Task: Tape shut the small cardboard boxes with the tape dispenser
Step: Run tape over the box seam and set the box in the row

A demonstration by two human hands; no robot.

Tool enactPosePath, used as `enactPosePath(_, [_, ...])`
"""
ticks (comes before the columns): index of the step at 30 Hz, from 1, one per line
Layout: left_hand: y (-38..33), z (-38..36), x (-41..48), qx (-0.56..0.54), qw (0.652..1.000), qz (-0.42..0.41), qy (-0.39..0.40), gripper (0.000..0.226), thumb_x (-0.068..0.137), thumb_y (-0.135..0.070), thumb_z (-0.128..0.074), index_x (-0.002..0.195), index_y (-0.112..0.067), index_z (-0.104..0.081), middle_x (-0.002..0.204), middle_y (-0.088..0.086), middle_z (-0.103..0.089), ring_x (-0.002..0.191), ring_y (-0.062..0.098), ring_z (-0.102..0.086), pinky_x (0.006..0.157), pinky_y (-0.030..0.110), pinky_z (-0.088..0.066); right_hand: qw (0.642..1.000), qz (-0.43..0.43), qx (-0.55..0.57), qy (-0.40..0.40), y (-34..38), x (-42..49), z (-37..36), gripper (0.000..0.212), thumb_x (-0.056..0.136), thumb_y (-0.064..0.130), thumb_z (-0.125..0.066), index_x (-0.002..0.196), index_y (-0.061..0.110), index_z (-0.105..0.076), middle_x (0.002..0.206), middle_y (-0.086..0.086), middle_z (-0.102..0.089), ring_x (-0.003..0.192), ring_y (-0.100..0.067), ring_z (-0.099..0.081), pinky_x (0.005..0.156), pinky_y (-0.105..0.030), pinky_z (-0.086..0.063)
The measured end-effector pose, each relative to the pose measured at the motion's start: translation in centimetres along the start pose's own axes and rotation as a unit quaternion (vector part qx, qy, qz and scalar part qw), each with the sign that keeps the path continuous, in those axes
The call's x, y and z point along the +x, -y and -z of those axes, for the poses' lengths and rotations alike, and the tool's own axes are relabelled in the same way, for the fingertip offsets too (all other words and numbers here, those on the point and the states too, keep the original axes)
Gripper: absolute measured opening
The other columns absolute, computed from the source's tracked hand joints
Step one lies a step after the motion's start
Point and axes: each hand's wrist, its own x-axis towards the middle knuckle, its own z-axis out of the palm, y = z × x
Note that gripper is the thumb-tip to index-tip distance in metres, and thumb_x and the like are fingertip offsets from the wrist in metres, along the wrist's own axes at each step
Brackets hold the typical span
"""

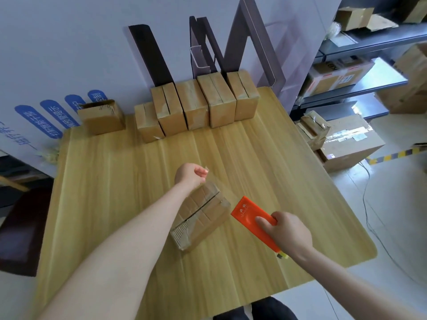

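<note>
Left hand (191, 175): raised over the far end of the box being worked on, with thumb and fingers curled and pinching the free end of a strip of clear tape (221, 184). Right hand (287, 234): wrapped around the handle of the orange tape dispenser (250, 215), thumb laid across its upper face. The dispenser's front end points far-left and sits just beside the box's right side. The tape runs taut between the two hands, slanting past the box's far right corner — whether it touches the cardboard cannot be told.

The small cardboard box (201, 215) lies near the middle of the wooden table (115, 181), turned at an angle, its left edge partly hidden by the left forearm. The top flaps are folded down, with an open seam along their length. Old tape scraps and torn paper show at its near end.

Along the table's far edge stands a row of five boxes (193, 105), packed side to side — several have gaps between their flaps. A sixth box (101, 117) sits apart to the left of the row, close to the wall. To the right, off the table, metal shelving (360, 91) carries larger cartons, and more floor cartons (351, 144) rest beside it.
</note>
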Motion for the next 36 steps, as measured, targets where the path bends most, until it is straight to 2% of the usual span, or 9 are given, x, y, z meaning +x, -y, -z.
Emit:
enactPosePath(8, [2.2,-1.9,0.4,-0.075,0.997,0.01,-0.001,0.025,0.087,0.001,-0.058,0.092,-0.02,-0.072,0.099,-0.004,-0.073,0.094,0.009,-0.066,0.088,0.024,-0.049,1.0,-0.009,-0.022,0.005,1.1,1.5,-1.1,0.048,0.089,0.061,-0.046,0.079,0.016,-0.061,0.07,0.006,-0.058,0.069,-0.016,-0.061,0.051,-0.025,-0.037])
enactPosePath(12, [3.0,-2.5,-0.6,-0.159,0.986,0.041,-0.006,0.028,0.094,-0.002,-0.048,0.107,-0.015,-0.07,0.113,-0.004,-0.067,0.108,0.01,-0.058,0.09,0.021,-0.039,0.999,-0.006,-0.042,0.004,1.7,2.4,-0.8,0.046,0.09,0.059,-0.045,0.078,0.017,-0.059,0.068,0.008,-0.057,0.058,-0.011,-0.057,0.045,-0.022,-0.033])
enactPosePath(14, [3.3,-2.5,-1.0,-0.186,0.979,0.086,0.007,0.034,0.097,-0.007,-0.046,0.128,-0.013,-0.059,0.128,-0.001,-0.06,0.124,0.017,-0.05,0.098,0.026,-0.038,0.998,-0.005,-0.058,0.001,1.7,3.0,-0.4,0.046,0.09,0.06,-0.046,0.078,0.018,-0.059,0.07,0.007,-0.058,0.062,-0.013,-0.059,0.048,-0.023,-0.036])
enactPosePath(16, [3.6,-2.4,-1.5,-0.246,0.954,0.169,0.017,0.053,0.098,-0.014,-0.048,0.148,-0.011,-0.029,0.149,0.005,-0.039,0.138,0.025,-0.035,0.11,0.038,-0.029,0.997,0.002,-0.074,-0.005,1.9,3.8,0.1,0.046,0.088,0.061,-0.046,0.081,0.018,-0.061,0.075,0.005,-0.062,0.071,-0.018,-0.063,0.056,-0.026,-0.044])
enactPosePath(19, [4.3,-3.1,-2.6,-0.273,0.934,0.203,-0.105,0.071,0.091,-0.02,-0.063,0.15,-0.012,-0.023,0.15,0.008,-0.035,0.136,0.029,-0.038,0.112,0.045,-0.032,0.996,0.023,-0.089,-0.007,2.9,5.0,1.0,0.044,0.087,0.061,-0.046,0.084,0.02,-0.063,0.077,0.004,-0.063,0.067,-0.021,-0.065,0.063,-0.029,-0.054])
enactPosePath(22, [5.0,-5.1,-5.2,-0.214,0.923,0.106,-0.303,0.033,0.087,-0.011,-0.067,0.118,-0.012,-0.057,0.109,0.0,-0.051,0.096,0.021,-0.058,0.088,0.036,-0.049,0.99,0.063,-0.126,-0.012,4.8,5.8,1.2,0.042,0.089,0.059,-0.045,0.089,0.02,-0.062,0.079,0.004,-0.063,0.072,-0.019,-0.062,0.061,-0.026,-0.047])
enactPosePath(24, [5.2,-5.8,-6.6,-0.194,0.915,0.077,-0.344,0.019,0.09,-0.006,-0.061,0.108,-0.01,-0.062,0.102,-0.001,-0.052,0.091,0.02,-0.059,0.078,0.028,-0.046,0.984,0.093,-0.152,-0.016,6.0,6.0,1.2,0.041,0.09,0.057,-0.046,0.091,0.019,-0.06,0.078,0.004,-0.059,0.07,-0.019,-0.056,0.059,-0.026,-0.041])
enactPosePath(29, [6.0,-5.4,-6.7,-0.185,0.941,0.095,-0.268,0.034,0.096,-0.014,-0.053,0.13,-0.01,-0.057,0.127,0.007,-0.06,0.117,0.024,-0.056,0.099,0.035,-0.044,0.967,0.15,-0.207,-0.011,7.9,6.9,2.1,0.037,0.092,0.055,-0.046,0.086,0.019,-0.053,0.076,0.004,-0.056,0.071,-0.02,-0.053,0.058,-0.026,-0.036])
enactPosePath(36, [5.4,-4.6,-6.5,-0.224,0.951,0.154,-0.149,0.054,0.098,-0.021,-0.052,0.147,-0.008,-0.034,0.149,0.007,-0.041,0.137,0.021,-0.038,0.109,0.03,-0.03,0.94,0.205,-0.273,0.009,10.8,8.1,3.3,0.029,0.092,0.045,-0.049,0.077,0.02,-0.05,0.064,0.007,-0.045,0.071,-0.019,-0.055,0.06,-0.026,-0.04])
